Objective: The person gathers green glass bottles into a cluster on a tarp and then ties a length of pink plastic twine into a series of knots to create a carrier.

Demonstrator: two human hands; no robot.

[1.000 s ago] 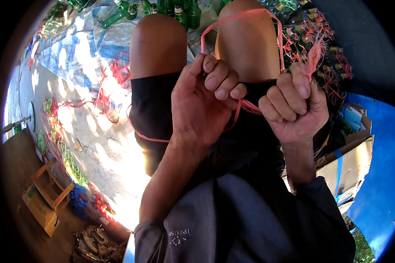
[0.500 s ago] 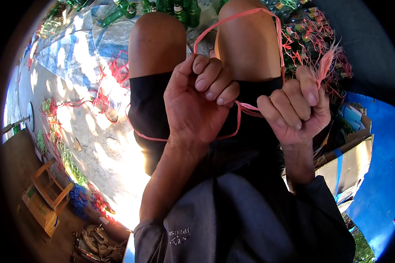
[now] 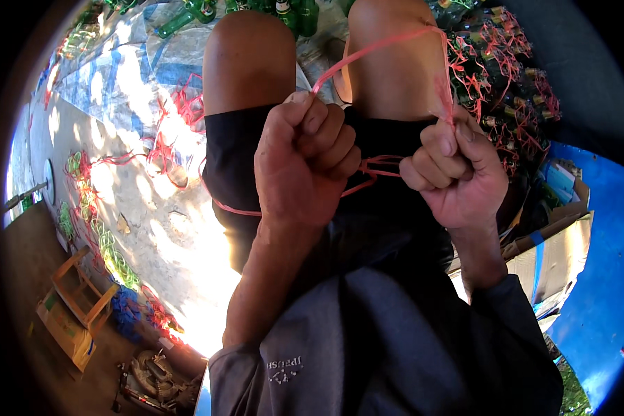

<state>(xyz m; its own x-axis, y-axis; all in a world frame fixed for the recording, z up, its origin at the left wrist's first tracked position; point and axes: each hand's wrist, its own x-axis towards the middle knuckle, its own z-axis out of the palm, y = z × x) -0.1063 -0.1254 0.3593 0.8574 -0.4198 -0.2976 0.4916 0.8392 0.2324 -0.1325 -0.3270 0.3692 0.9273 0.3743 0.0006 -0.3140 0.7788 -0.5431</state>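
Observation:
Pink plastic twine arches between my two hands, above my right knee. My left hand is closed around it, the strand coming out between thumb and forefinger. Closed too, my right hand pinches the twine near its frayed end, which sticks up past the fingertips. Lower down, a looped part of the twine with what looks like a knot runs between the two fists over my dark shorts. Another length trails from under my left wrist across my left thigh. What lies inside the fists is hidden.
Green glass bottles stand beyond my knees. Netted bottles wrapped in pink twine are at the right, near a cardboard box and a blue panel. Tangled twine lies on the left floor by a small wooden chair.
My right hand has moved left and turned, bringing the frayed end in toward the arch. My left hand has tightened into a fist, and the arch of twine sits slightly lower.

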